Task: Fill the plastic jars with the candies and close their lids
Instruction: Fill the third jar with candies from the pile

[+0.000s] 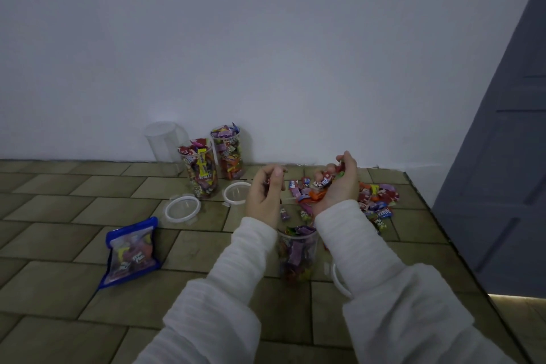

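filling step: both hands, left [263,190] and right [336,183], cupped around candies beyond the near jar [297,254]; next, drop them in.

- Both arms reach forward, side by side, each covered to the wrist by a loose white ribbed fabric sleeve [363,248].
- The left hand [264,193] is raised, thumb side up, its fingers curled inward and pinching a small wrapped candy, mostly hidden by the fingers.
- The right hand [339,183] is turned palm up and cupped, fingers curled over a colourful heap of wrapped candies [323,183] lying in the palm.
- The two hands are near each other but apart.
- The right hand sits slightly farther forward than the left.
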A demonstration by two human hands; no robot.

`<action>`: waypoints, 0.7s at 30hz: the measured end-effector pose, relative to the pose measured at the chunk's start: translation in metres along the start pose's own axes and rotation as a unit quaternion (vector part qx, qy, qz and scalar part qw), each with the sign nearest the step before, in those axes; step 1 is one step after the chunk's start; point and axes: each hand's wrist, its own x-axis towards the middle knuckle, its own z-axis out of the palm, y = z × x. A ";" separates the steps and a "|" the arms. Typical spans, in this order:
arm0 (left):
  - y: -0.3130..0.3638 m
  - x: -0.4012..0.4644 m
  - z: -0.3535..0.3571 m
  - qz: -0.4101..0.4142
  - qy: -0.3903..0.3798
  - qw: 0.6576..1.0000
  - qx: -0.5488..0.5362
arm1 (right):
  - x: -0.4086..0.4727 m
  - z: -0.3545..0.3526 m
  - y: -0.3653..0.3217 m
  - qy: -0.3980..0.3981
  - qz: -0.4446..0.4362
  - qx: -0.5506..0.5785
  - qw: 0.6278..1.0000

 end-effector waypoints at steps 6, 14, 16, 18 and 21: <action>-0.002 -0.008 0.002 -0.027 0.019 0.999 -0.025 | 0.006 -0.004 0.006 -0.002 0.002 0.014 1.000; 0.000 -0.011 0.003 -0.063 0.014 0.997 -0.040 | 0.004 -0.004 0.005 -0.011 -0.018 0.005 1.000; -0.002 -0.011 0.001 -0.076 0.020 0.995 -0.060 | 0.002 -0.004 0.004 -0.008 -0.024 -0.004 1.000; -0.003 -0.011 -0.003 -0.116 0.035 0.988 -0.094 | -0.001 -0.003 0.004 -0.004 -0.039 -0.026 0.999; -0.007 -0.016 -0.004 -0.238 -0.002 0.959 -0.153 | -0.005 -0.002 0.003 -0.006 -0.052 -0.047 0.997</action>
